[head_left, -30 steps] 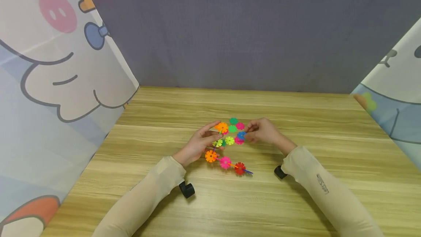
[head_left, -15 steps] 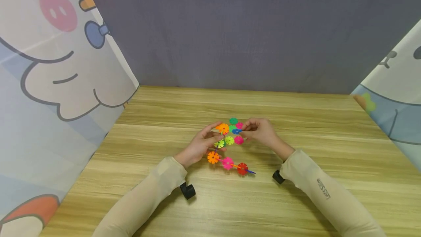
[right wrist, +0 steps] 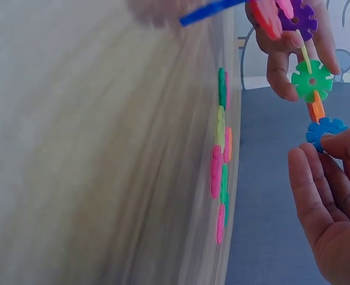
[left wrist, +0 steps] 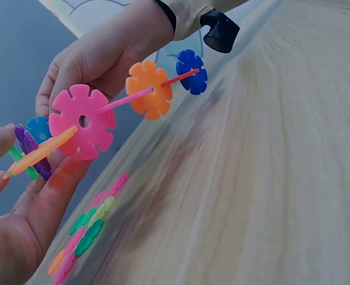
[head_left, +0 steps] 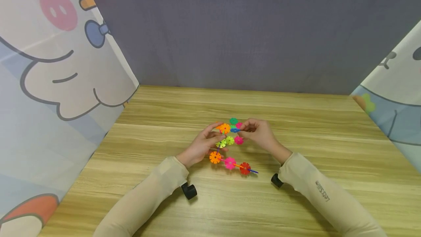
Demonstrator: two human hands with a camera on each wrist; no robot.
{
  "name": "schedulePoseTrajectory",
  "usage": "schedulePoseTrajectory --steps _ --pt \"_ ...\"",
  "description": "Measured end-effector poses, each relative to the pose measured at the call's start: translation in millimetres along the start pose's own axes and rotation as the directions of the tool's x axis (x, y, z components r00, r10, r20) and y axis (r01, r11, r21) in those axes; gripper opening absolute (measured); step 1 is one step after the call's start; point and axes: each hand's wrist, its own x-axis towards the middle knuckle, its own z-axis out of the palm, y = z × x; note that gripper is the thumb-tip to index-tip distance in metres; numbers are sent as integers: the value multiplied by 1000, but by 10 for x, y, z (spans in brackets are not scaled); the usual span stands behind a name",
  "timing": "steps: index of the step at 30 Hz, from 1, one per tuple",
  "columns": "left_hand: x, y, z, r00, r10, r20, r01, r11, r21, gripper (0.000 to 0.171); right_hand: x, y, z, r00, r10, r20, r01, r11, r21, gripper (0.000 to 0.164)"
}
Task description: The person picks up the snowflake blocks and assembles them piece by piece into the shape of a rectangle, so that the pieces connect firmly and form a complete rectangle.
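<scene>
A chain of slotted plastic snowflake discs hangs above the table from my left hand, whose thumb and fingers pinch it near a purple disc. Its lower run shows an orange disc, a pink disc and a red disc, with a dark blue disc at the tail. Between the thumb and fingers of my right hand is a light blue disc. It meets an edge-on orange disc, which joins a green disc. How deep the slots engage is unclear.
Several loose discs lie flat on the wooden table beneath the hands, among them a dark green disc and a pink disc. A grey panel stands behind, with cartoon-printed sheets at both sides.
My right hand has brought the light blue disc leftward to the chain and turned it from face-on to nearly edge-on. The left hand and chain have shifted slightly to the right.
</scene>
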Motion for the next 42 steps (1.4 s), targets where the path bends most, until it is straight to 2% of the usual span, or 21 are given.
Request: schedulePoseTrajectory --steps 13,22,25,34,42 --pt "15 -16 19 1000 -10 -6 10 1000 -11 58 -32 21 51 997 -49 -60 49 999 3 9" --pt "21 -20 48 1000 -9 15 10 1000 -26 62 -39 8 80 985 -172 -31 167 979 -113 10" --pt "18 -18 41 1000 -13 19 14 1000 -19 63 -36 9 81 979 -206 -7 203 972 -121 8" --pt "22 -22 39 999 -24 39 24 1000 7 60 -41 39 34 981 -190 33 193 977 -92 15" --pt "12 -3 92 1000 -8 6 8 999 47 58 -24 21 20 984 -173 51 177 979 -104 14"
